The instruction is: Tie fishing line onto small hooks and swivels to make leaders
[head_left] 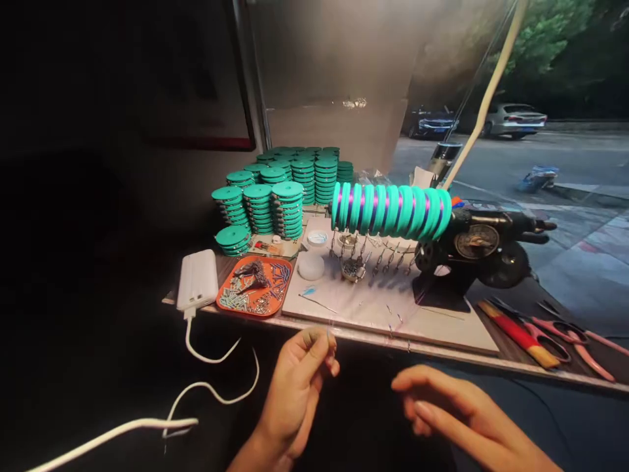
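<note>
My left hand (307,367) is in front of the table's near edge, thumb and forefinger pinched together. A tiny bluish sliver shows at their tips, too small to name. To its right, my right hand (447,406) hangs with thumb and fingers apart and nothing visible between them. Beyond both hands is a pale board (354,311). Over it, a row of green foam spools (388,211) wound with purple line sits on the shaft of a black winding machine (476,242). Small metal swivels (386,259) dangle below the spools. Several small fittings lie near the board's front edge.
Stacked green spools (260,206) stand at the back left. An orange tray (233,308) of small parts and a white power bank (197,278) with a cable are at left. Scissors (550,337) and a red-yellow handled tool (518,333) lie right. A white round lump (311,266) sits on the board.
</note>
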A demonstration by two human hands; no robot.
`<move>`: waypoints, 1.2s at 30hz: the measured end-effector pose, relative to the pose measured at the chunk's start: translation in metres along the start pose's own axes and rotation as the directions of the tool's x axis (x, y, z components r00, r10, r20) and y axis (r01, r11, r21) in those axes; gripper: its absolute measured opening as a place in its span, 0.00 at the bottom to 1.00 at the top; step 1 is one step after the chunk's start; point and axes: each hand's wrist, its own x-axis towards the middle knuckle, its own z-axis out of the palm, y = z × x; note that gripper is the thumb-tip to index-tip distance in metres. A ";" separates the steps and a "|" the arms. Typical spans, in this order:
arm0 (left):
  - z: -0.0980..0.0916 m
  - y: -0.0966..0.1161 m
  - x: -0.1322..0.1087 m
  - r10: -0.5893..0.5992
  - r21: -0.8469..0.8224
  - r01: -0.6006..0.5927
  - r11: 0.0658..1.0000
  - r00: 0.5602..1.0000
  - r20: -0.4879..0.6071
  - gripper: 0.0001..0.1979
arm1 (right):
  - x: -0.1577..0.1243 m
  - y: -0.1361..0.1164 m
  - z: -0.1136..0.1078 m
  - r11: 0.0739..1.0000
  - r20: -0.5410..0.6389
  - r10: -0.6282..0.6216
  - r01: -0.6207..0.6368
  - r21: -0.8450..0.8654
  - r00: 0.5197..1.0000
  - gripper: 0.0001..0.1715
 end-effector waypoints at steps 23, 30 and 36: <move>-0.011 -0.025 0.008 0.069 -0.085 -0.070 0.994 0.998 -0.015 0.14 | 0.093 -0.027 0.069 0.654 0.102 0.108 -0.148 0.742 0.989 0.19; -0.017 -0.030 0.012 0.096 0.051 -0.095 0.994 0.995 -0.020 0.15 | 0.094 -0.028 0.066 0.637 0.135 0.097 -0.166 0.753 0.986 0.20; -0.011 -0.026 0.012 0.085 -0.035 -0.086 0.996 0.996 -0.024 0.14 | 0.096 -0.023 0.062 0.623 0.177 0.083 -0.190 0.759 0.981 0.18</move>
